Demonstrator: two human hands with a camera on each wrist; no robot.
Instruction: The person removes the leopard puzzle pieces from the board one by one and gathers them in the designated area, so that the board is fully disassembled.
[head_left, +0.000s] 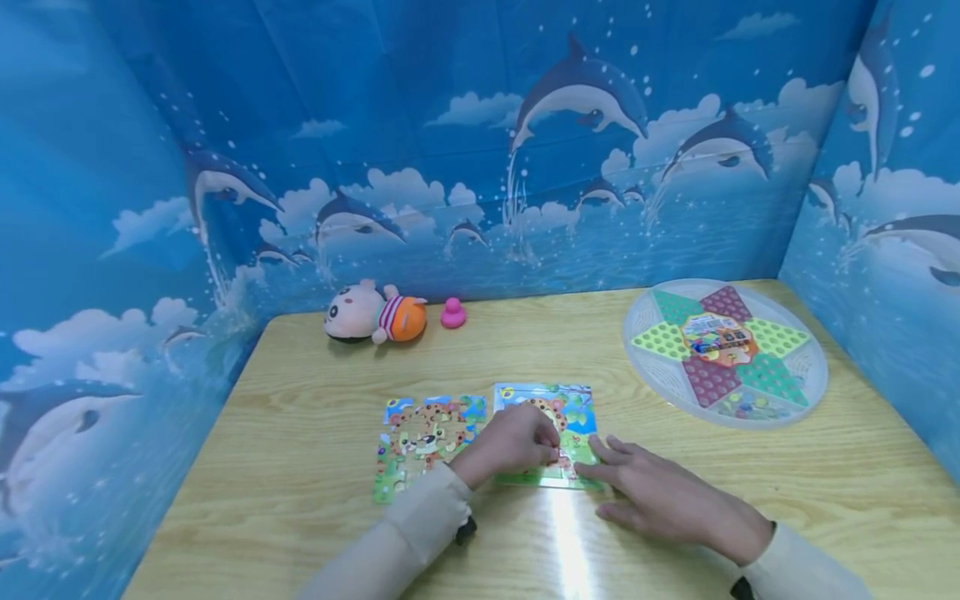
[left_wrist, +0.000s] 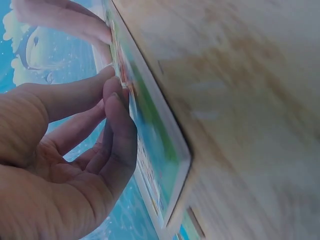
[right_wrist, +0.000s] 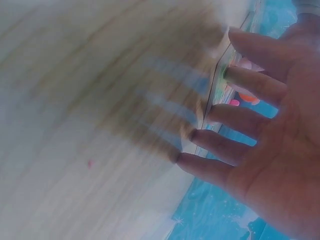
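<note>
A picture puzzle board (head_left: 583,417) with a blue and green scene lies flat on the table. My left hand (head_left: 513,440) is over its middle, thumb and forefinger pinching a small reddish puzzle piece (left_wrist: 125,93), mostly hidden by the fingertips, close against the board. The other fingers of that hand curl loosely beneath. My right hand (head_left: 652,492) spreads its straight fingers at the board's lower right edge, holding nothing; in the right wrist view the forefinger reaches the board's rim. Left of the board lies a second animal puzzle (head_left: 427,442) with visible piece seams, partly behind my left wrist.
A round Chinese checkers board (head_left: 648,367) lies at the table's right. Along the back are a plush doll (head_left: 375,315) in orange and stripes and a pink knobbed toy (head_left: 453,314). Dolphin-print cloth (head_left: 465,142) walls the wooden table (head_left: 300,450) at back and sides.
</note>
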